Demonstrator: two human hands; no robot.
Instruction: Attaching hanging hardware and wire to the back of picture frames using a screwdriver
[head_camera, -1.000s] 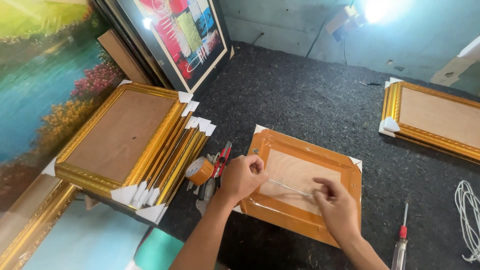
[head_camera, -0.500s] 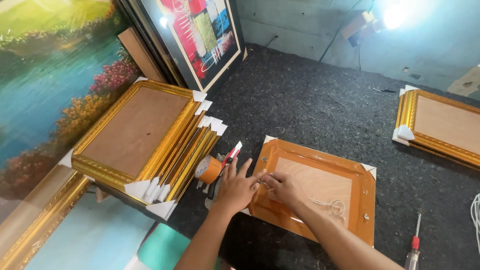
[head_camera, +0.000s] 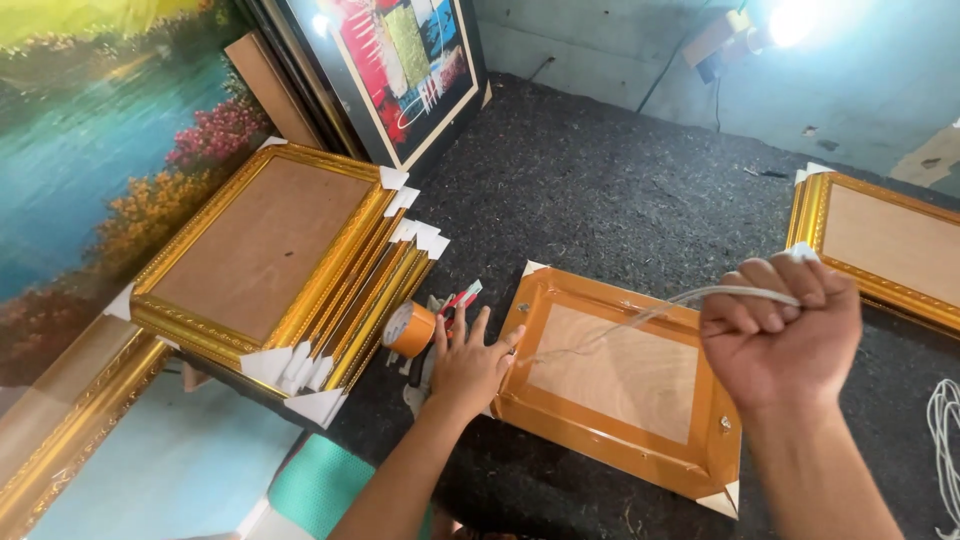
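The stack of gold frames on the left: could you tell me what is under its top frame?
More gold frames, edges and white corner guards fanning out rightward. Their backs are covered.

The left hand (head_camera: 468, 368) lies flat, palm down, fingers (head_camera: 478, 328) spread and pointing away from the body, its forearm reaching up from the lower edge. The right hand (head_camera: 780, 335) is raised and closed in a tight fist, knuckles up, thumb tucked across the front, its forearm rising from the lower right.
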